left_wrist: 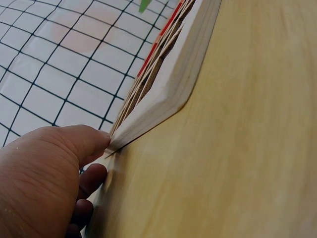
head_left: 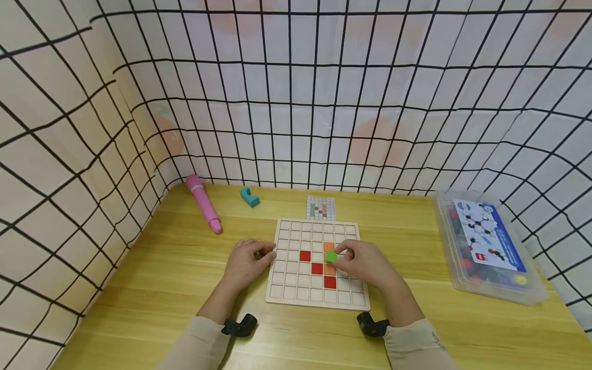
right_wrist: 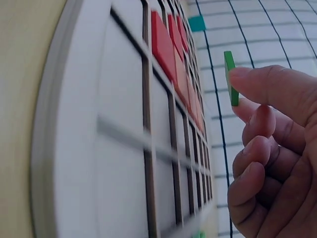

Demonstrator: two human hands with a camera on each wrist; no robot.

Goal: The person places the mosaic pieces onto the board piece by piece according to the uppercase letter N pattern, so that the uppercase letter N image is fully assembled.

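With right hand (head_left: 365, 262), pinches a green tile (head_left: 331, 257) between thumb and fingertip, raised off the wooden grid board (head_left: 289, 294); in the head view, overlaps with it the gap between two orange tiles (head_left: 329, 246). With left hand (head_left: 247, 261), touches the left edge of the board with thumb slightly apart from forefinger, other fingers loosely bent. Has three red tiles (head_left: 316, 268) set diagonally in the grid, a patterned card (head_left: 320, 208) just behind the board, a teal block (head_left: 250, 197) and a pink marker (head_left: 204, 203) toward the back left, a lidded plastic box (head_left: 444, 246) well off to the right
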